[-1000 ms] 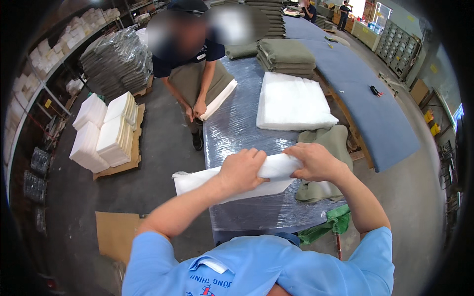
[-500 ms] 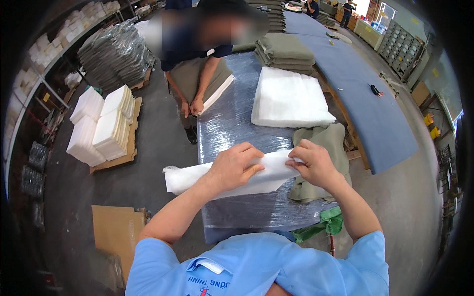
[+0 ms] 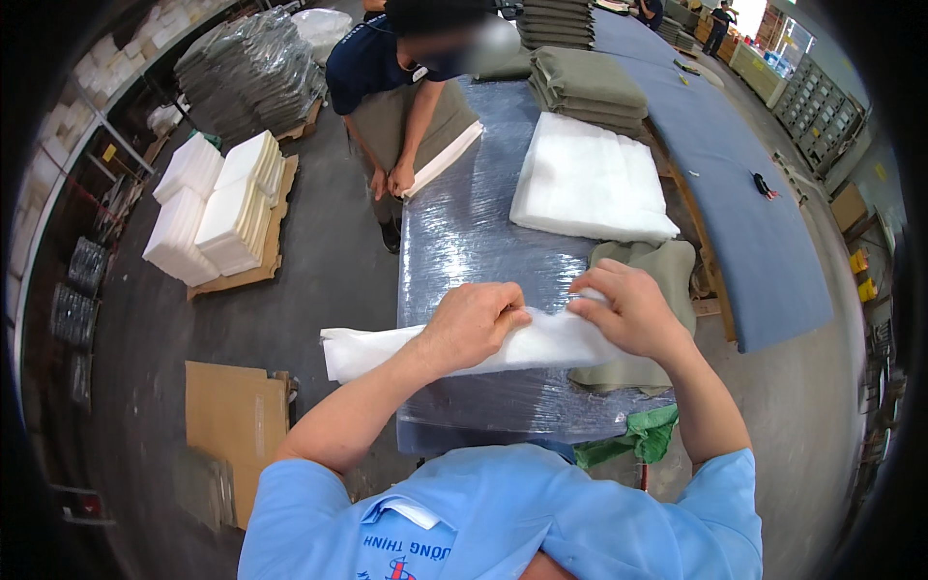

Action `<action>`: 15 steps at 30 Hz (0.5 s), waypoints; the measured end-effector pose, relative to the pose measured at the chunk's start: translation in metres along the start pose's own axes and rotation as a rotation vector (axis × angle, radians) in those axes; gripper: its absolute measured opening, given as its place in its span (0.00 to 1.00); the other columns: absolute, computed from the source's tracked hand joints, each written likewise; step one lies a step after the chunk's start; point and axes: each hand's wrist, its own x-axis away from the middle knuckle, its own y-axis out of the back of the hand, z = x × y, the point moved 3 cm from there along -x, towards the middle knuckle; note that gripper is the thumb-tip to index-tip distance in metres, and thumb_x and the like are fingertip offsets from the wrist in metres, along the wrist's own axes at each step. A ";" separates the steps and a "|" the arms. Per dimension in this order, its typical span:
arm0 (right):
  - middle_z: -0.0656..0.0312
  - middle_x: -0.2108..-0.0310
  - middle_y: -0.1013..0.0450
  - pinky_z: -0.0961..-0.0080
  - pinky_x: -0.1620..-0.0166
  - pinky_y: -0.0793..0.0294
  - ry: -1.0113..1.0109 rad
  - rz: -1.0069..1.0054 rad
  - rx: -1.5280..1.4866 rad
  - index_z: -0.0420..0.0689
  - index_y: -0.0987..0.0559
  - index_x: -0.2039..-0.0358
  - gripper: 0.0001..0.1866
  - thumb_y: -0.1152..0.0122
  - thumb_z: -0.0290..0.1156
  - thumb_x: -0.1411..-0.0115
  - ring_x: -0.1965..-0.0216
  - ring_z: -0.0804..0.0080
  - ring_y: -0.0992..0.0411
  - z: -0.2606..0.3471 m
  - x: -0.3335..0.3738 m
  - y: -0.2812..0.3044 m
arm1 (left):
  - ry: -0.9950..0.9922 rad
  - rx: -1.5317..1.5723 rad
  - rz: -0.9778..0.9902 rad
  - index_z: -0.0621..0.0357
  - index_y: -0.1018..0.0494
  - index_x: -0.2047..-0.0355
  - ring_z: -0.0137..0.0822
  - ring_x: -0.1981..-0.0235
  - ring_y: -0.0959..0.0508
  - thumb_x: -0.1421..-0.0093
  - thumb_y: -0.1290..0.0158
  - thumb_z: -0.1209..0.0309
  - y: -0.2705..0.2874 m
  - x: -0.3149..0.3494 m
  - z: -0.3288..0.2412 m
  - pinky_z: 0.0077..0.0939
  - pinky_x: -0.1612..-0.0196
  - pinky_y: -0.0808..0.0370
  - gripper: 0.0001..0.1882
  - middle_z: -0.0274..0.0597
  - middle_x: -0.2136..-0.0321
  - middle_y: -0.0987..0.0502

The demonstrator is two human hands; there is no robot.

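Left hand [image 3: 480, 324], right hand [image 3: 626, 307]: fingers closed, pinching upper edge of white batting strip [image 3: 556, 345]. Strip spans near end of film-wrapped table [image 3: 454, 237], left end overhanging. Folding judged partial; edge unreleased. White batting stack [image 3: 592, 184] beyond: untouched.

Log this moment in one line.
Left hand: holding white strip | Right hand: holding same, near right end | Surface: film-covered table | Nearby: olive fabric

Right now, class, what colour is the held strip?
The strip is white, best seen in the head view.
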 end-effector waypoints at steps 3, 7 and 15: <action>0.57 0.65 0.27 0.57 0.61 0.25 0.211 0.055 0.153 0.48 0.18 0.58 0.18 0.32 0.49 0.37 0.65 0.53 0.24 0.048 -0.009 -0.008 | -0.014 -0.016 -0.050 0.61 0.21 0.64 0.50 0.68 0.18 0.33 0.41 0.64 0.002 0.006 0.002 0.43 0.63 0.25 0.11 0.51 0.72 0.19; 0.58 0.67 0.28 0.58 0.63 0.26 0.113 0.084 0.103 0.45 0.21 0.66 0.15 0.32 0.45 0.37 0.66 0.53 0.25 0.022 -0.014 -0.034 | -0.111 -0.097 -0.102 0.58 0.20 0.54 0.50 0.60 0.17 0.33 0.41 0.60 0.018 0.019 0.001 0.43 0.57 0.23 0.16 0.49 0.62 0.17; 0.55 0.67 0.26 0.56 0.63 0.27 0.065 0.166 0.023 0.43 0.20 0.66 0.16 0.30 0.43 0.38 0.67 0.52 0.25 0.011 -0.024 -0.034 | -0.010 -0.413 -0.192 0.53 0.18 0.48 0.45 0.57 0.17 0.35 0.38 0.57 0.069 0.110 0.040 0.39 0.53 0.23 0.20 0.40 0.55 0.15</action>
